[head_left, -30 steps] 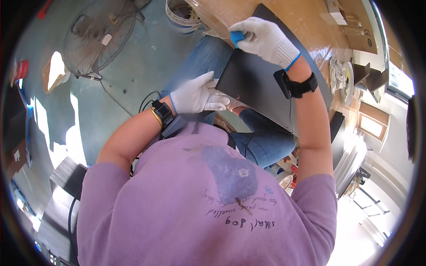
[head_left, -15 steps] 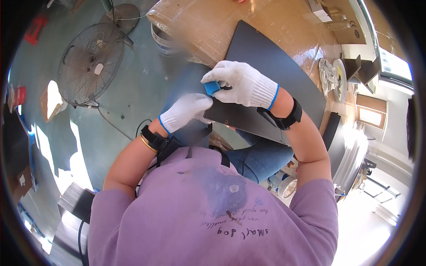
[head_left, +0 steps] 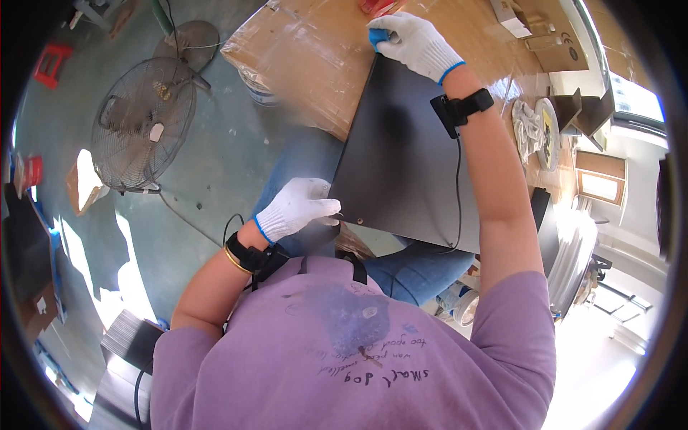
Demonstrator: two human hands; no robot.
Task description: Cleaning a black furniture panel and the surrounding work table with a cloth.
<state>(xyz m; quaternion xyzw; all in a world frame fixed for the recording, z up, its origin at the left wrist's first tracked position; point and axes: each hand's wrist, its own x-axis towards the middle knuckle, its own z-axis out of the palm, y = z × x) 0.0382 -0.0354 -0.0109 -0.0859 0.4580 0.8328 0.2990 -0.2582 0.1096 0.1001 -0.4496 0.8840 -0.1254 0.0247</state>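
A flat, dark grey-black panel (head_left: 408,165) lies at a slant in front of me, its near end above my leg. My left hand (head_left: 297,206), in a white knitted glove with a blue cuff, is closed on the panel's near left corner, thumb on the edge. Up at the far left corner, my right hand (head_left: 417,44), gloved the same way, pinches a small blue block (head_left: 378,37) against or just above the edge. What the block is made of cannot be made out. A small hole (head_left: 360,221) shows near the panel's near edge.
The panel rests on a brown, plastic-wrapped work surface (head_left: 287,50). A red object (head_left: 380,6) sits beyond my right hand. White gloves (head_left: 527,132) lie to the right. At left a standing fan (head_left: 143,122) and a bucket (head_left: 259,92) are on the floor. A black cable (head_left: 459,193) hangs from my right wrist.
My right hand has moved away from me along the panel's left edge, from near my left hand to the far corner, carrying the blue block. The left hand has shifted slightly nearer.
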